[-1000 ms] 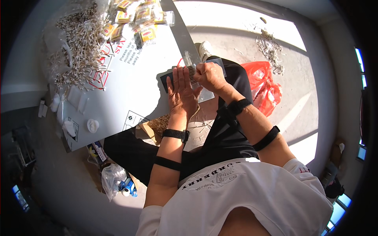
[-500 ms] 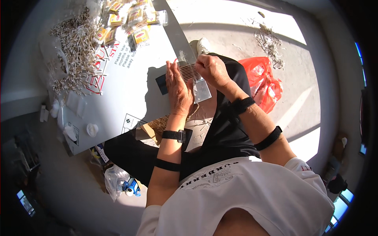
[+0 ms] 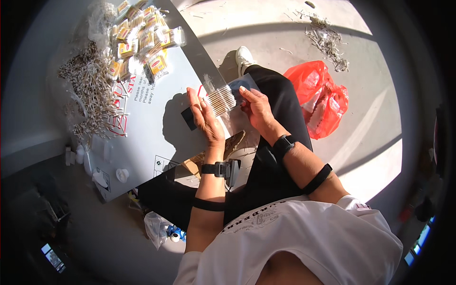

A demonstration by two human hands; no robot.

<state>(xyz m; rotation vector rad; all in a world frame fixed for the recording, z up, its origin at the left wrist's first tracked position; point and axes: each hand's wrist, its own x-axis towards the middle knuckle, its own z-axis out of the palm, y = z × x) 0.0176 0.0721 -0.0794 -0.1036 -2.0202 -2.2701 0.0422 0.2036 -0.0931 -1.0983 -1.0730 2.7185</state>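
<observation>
A row of cotton swabs (image 3: pixel 221 100) lies side by side in a clear plastic bag (image 3: pixel 243 82), just past the table edge and above my lap. My right hand (image 3: pixel 256 107) pinches the bag on its right side, thumb on top; its other fingers are partly hidden beneath. At the swabs' left ends is my left hand (image 3: pixel 207 122), fingers stretched out and thumb beside the tips. Whether that thumb presses on the bag is hard to see. A dark flat piece (image 3: pixel 189 118) lies on the table left of this hand.
Loose swabs (image 3: pixel 90 80) are heaped at the table's far left beside filled yellow-labelled packets (image 3: pixel 147 35). The printed white table (image 3: pixel 142 123) fills the left. On the floor at right sit a red plastic bag (image 3: pixel 320 102) and a pile of scraps (image 3: pixel 327 42).
My right hand has gone from a closed fist to a thumb-on-top pinch on the bag. The swabs now face up more fully, and my left palm has turned. The whole view has shifted slightly.
</observation>
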